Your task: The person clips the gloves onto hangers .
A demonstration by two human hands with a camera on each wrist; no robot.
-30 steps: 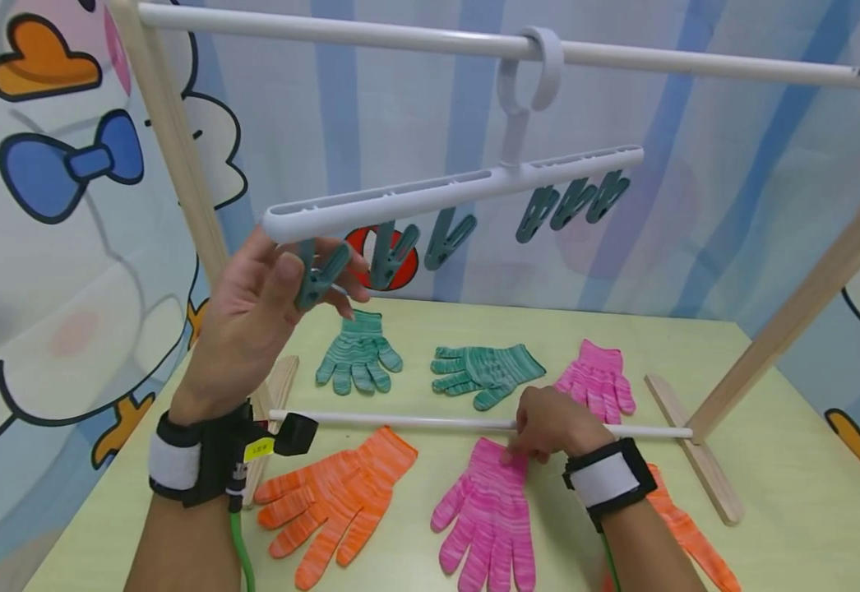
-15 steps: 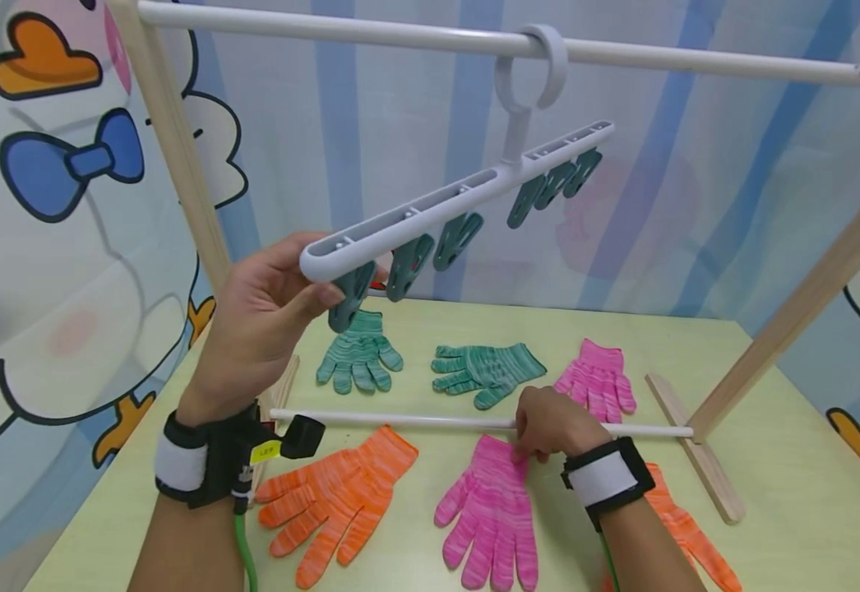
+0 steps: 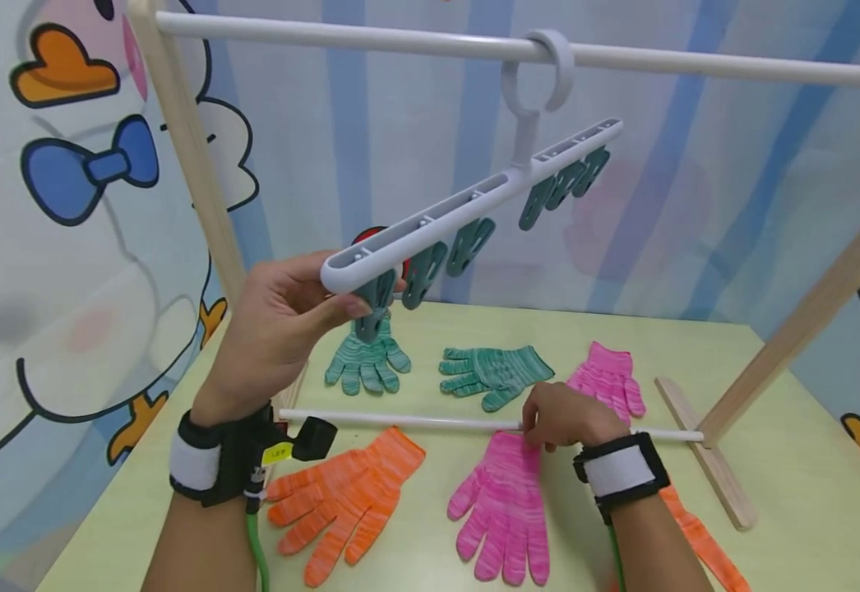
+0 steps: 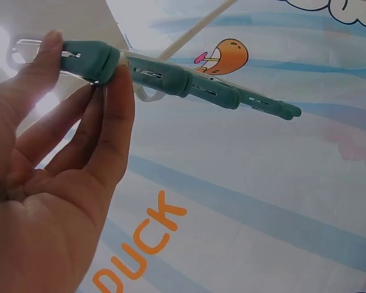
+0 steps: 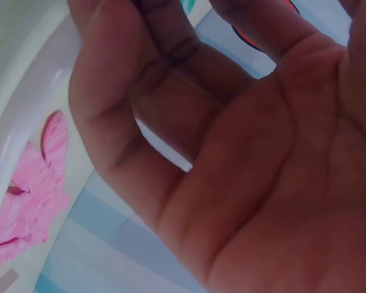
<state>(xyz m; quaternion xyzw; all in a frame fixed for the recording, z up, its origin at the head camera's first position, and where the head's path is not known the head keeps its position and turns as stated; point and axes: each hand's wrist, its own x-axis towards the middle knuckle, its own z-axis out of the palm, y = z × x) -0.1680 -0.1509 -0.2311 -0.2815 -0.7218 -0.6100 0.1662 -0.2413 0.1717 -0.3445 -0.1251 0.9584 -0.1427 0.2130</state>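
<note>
A white clip hanger [image 3: 441, 224] with several dark green clips hangs by its hook from a white rail [image 3: 400, 39]. Between thumb and fingers, my left hand [image 3: 263, 337] pinches the nearest end clip [image 3: 380, 296], which also shows in the left wrist view as a green clip [image 4: 88, 60]. The hanger's near end is tilted down and turned toward me. Down on the table, my right hand [image 3: 576, 418] has its fingers curled at the cuff of a pink knit glove [image 3: 504, 510] and pinches that edge. Its fingertips are hidden in the head view.
An orange glove [image 3: 352, 501] lies at front left, another orange glove [image 3: 704, 534] partly under my right forearm. Behind the low white bar [image 3: 415, 422] lie a green glove [image 3: 367, 362], a second green glove [image 3: 495, 372] and a pink glove [image 3: 609, 378]. Wooden posts [image 3: 792, 329] frame the sides.
The hanger has swung, its near end coming toward me, down and to the right with my left hand. The front pink glove has slid slightly right at my right hand.
</note>
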